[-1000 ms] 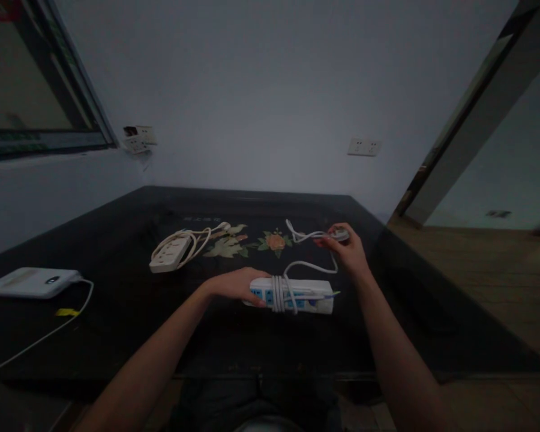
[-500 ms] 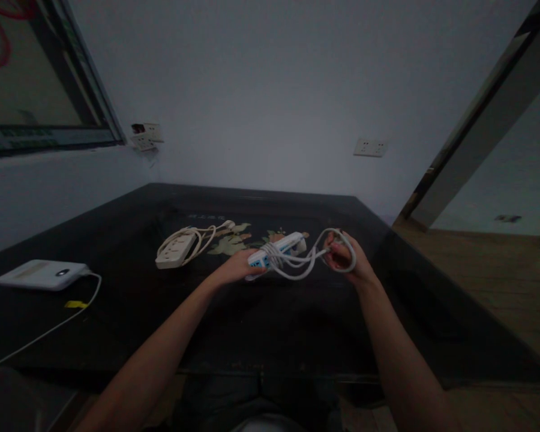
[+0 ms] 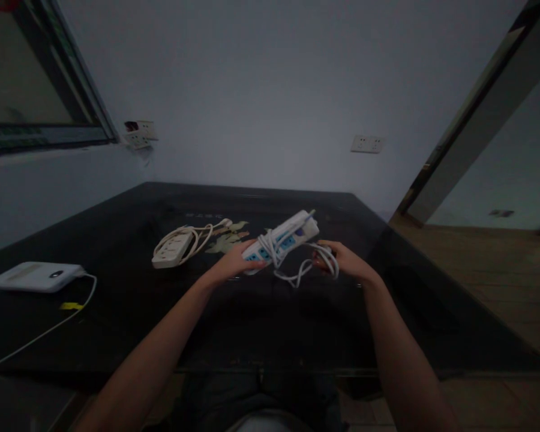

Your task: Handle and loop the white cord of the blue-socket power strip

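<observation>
A white power strip (image 3: pixel 284 237) with blue sockets is held up off the dark table (image 3: pixel 261 312), tilted with its far end raised. My left hand (image 3: pixel 234 263) grips its near end. Its white cord (image 3: pixel 297 271) is wound a few turns round the strip's middle and hangs in loops to the right. My right hand (image 3: pixel 342 261) is closed on those loose loops, just right of the strip.
A cream power strip (image 3: pixel 173 247) with its coiled cord lies on the table to the left, near a floral pattern (image 3: pixel 227 240). A white flat device (image 3: pixel 33 276) with a cable (image 3: pixel 49 330) sits at the far left. Wall sockets (image 3: pixel 366 144) are behind; wooden floor lies right.
The white power strip was lifted from the table and tilted upward. My right hand picked up the cord's far end and drew it in close to the strip.
</observation>
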`<state>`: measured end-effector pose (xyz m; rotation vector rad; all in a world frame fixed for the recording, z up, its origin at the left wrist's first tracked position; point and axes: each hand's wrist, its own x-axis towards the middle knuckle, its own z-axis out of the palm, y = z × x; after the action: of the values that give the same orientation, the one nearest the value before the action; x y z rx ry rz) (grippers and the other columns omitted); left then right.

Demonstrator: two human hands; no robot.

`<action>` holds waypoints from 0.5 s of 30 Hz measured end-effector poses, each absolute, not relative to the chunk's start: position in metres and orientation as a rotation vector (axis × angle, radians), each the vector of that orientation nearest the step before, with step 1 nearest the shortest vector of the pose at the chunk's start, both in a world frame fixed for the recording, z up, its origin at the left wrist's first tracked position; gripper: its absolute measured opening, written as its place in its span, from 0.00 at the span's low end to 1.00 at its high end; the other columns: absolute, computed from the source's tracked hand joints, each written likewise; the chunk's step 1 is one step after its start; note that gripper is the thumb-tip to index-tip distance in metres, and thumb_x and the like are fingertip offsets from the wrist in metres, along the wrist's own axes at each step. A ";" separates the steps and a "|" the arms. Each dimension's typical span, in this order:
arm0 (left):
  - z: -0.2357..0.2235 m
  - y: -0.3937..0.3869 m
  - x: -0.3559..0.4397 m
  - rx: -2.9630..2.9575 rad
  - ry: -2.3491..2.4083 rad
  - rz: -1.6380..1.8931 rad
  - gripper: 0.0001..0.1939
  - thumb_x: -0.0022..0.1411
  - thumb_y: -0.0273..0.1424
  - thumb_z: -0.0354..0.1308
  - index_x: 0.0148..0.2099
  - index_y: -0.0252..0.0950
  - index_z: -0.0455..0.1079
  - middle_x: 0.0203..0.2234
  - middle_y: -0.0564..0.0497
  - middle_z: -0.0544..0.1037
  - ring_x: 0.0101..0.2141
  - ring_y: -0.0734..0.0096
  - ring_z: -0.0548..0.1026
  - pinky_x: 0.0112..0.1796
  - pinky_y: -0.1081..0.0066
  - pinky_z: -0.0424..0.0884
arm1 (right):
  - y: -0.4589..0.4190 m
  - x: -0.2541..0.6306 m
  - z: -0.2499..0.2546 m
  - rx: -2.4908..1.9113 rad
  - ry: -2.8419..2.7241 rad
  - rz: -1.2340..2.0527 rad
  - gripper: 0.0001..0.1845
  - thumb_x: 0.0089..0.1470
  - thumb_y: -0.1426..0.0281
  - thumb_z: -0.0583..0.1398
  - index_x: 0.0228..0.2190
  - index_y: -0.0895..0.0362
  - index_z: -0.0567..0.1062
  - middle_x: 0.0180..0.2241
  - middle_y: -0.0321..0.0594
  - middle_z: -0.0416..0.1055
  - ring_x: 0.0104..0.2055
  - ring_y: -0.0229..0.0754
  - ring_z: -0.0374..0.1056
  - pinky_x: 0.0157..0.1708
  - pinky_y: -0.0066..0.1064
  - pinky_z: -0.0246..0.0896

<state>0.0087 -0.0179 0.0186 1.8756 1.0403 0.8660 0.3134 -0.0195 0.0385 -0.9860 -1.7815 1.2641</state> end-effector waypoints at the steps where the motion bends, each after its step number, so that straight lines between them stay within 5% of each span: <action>1: 0.016 -0.014 0.007 1.871 1.116 0.921 0.29 0.49 0.42 0.62 0.52 0.33 0.68 0.44 0.45 0.76 0.43 0.56 0.73 0.44 0.63 0.68 | -0.024 0.313 0.041 -0.969 -1.812 1.316 0.16 0.36 0.67 0.70 0.28 0.59 0.72 0.19 0.32 0.69 0.18 0.35 0.65 0.15 0.24 0.58; 8: 0.005 -0.013 0.011 1.953 1.105 0.736 0.23 0.46 0.37 0.65 0.46 0.35 0.73 0.38 0.49 0.78 0.39 0.59 0.74 0.40 0.67 0.69 | -0.026 0.312 0.046 -0.809 -1.578 1.162 0.22 0.40 0.53 0.66 0.31 0.53 0.67 0.21 0.32 0.67 0.19 0.36 0.64 0.18 0.27 0.59; 15: 0.024 -0.041 0.018 2.007 0.657 0.353 0.26 0.48 0.35 0.65 0.51 0.37 0.71 0.41 0.49 0.78 0.39 0.64 0.74 0.37 0.71 0.70 | -0.006 0.321 0.036 -0.924 -1.478 0.928 0.15 0.42 0.64 0.67 0.30 0.54 0.67 0.22 0.30 0.67 0.23 0.34 0.63 0.22 0.25 0.59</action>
<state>0.0183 -0.0409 0.0237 2.0069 0.6570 0.3530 0.3209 -0.0059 0.0356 -0.9235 -1.4775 0.9279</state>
